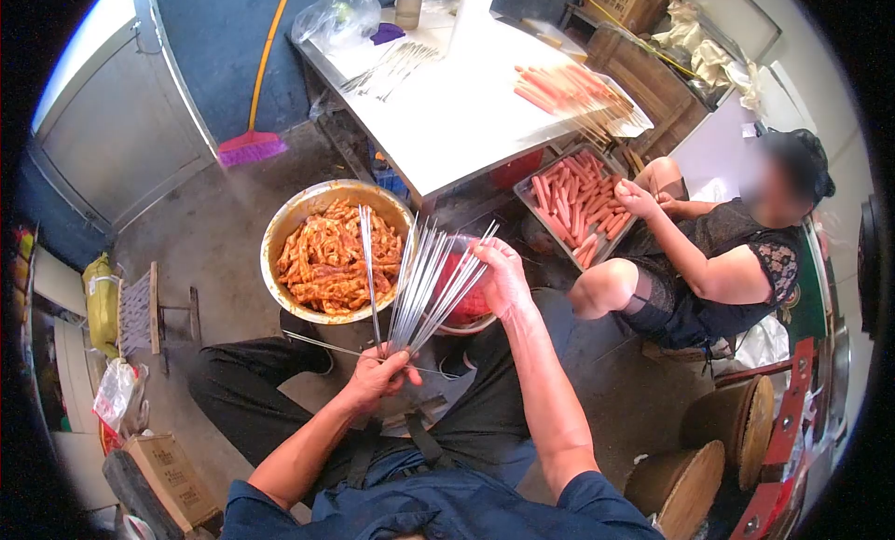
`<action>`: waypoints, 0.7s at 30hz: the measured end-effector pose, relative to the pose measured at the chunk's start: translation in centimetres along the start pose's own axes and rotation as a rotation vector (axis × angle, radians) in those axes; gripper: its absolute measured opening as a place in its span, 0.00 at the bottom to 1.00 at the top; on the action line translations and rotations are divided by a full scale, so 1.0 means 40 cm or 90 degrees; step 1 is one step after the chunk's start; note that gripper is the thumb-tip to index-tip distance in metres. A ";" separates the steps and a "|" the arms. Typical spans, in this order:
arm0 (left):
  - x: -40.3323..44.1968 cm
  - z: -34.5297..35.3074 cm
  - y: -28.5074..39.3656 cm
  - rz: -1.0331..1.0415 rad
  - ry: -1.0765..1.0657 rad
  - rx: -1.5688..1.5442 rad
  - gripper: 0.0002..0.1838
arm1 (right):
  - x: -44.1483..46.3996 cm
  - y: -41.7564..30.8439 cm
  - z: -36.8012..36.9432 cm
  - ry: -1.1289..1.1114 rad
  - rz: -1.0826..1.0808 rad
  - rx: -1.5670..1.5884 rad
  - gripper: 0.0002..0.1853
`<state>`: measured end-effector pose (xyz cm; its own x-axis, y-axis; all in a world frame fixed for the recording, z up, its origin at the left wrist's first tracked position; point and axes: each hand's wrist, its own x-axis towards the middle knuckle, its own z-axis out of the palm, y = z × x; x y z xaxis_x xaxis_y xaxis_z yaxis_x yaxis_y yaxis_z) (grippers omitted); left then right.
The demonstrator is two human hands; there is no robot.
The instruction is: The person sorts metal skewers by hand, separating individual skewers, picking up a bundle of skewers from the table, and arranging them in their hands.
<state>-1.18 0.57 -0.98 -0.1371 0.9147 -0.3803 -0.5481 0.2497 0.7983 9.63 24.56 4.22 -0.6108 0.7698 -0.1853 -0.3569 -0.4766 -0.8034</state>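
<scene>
Grasping metal skewers [421, 297] low in left hand [378, 377], pinching some upper ends with right hand [503, 279]; bordered by basin rim [270, 256] beyond, floor [200, 228] leftward.

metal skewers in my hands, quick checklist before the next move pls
1. Left hand gripping the near end of the metal skewers: ok
2. Right hand at the far ends: ok
3. Bundle lined up: not ok, fanned out, with one sticking out leftward
4. Basin holding food: ok, well filled
5. Other person's hand apart from the bundle: ok
6. Tips sharp: cannot tell, too small
</scene>
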 end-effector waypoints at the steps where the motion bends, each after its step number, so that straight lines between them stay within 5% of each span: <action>1: -0.002 0.001 0.001 0.001 0.009 0.003 0.10 | -0.001 0.001 -0.004 -0.020 0.012 -0.010 0.03; 21: -0.008 0.009 0.019 0.000 0.057 0.097 0.08 | 0.018 -0.063 -0.027 0.042 -0.085 -0.061 0.01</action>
<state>-1.28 0.59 -0.08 -0.2138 0.8847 -0.4143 -0.4170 0.3009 0.8577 10.88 26.76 5.48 -0.5139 0.8512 -0.1066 -0.3617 -0.3277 -0.8728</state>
